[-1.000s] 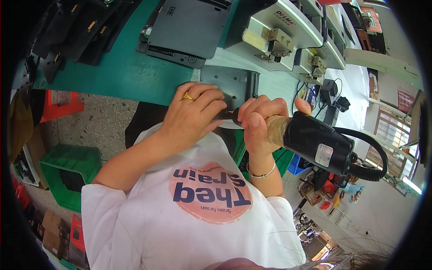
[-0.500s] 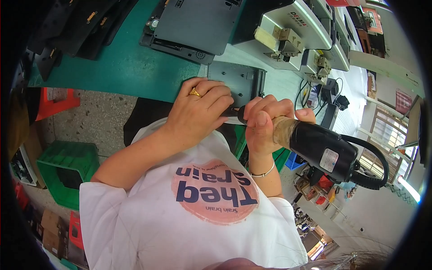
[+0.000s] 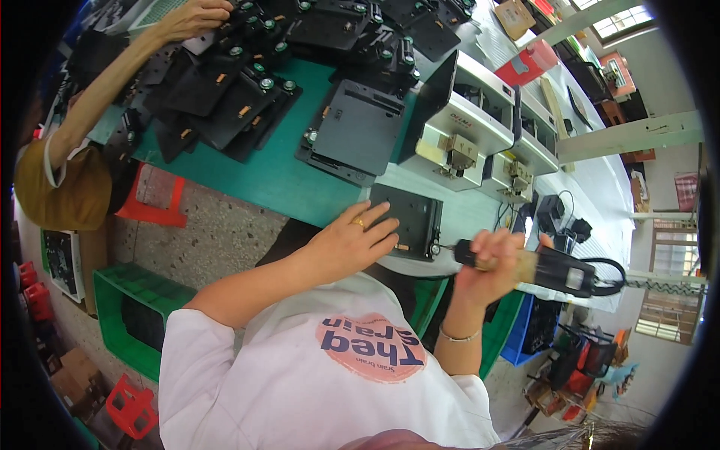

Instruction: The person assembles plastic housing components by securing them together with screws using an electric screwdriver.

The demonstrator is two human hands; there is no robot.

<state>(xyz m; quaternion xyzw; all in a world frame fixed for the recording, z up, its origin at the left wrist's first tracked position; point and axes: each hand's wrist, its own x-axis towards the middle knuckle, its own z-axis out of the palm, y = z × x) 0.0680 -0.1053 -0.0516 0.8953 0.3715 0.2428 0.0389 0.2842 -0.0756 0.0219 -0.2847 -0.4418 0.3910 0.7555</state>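
A black plastic panel (image 3: pixel 409 217) lies at the table's near edge, with a round metal-looking part at its right front corner. My left hand (image 3: pixel 356 234), a ring on one finger, rests on the panel's left side with fingers spread flat. My right hand (image 3: pixel 489 271) is wrapped round a black electric screwdriver (image 3: pixel 562 273) with tan tape on its grip. The screwdriver lies nearly level, its bit pointing left toward the panel's round corner part. Whether the bit touches that part I cannot tell.
Behind the panel sits a stack of dark housings (image 3: pixel 352 131). Many black panels (image 3: pixel 225 105) pile up farther left, where a co-worker's arm (image 3: pixel 112 90) reaches in. Metal box-shaped machines (image 3: pixel 457 142) stand right. A green crate (image 3: pixel 124 337) and red stool (image 3: pixel 154 199) are on the floor.
The view has shifted, bringing the far piles and the co-worker into sight. My right hand has drawn the screwdriver rightward, away from my left hand. My left fingers are now spread wider.
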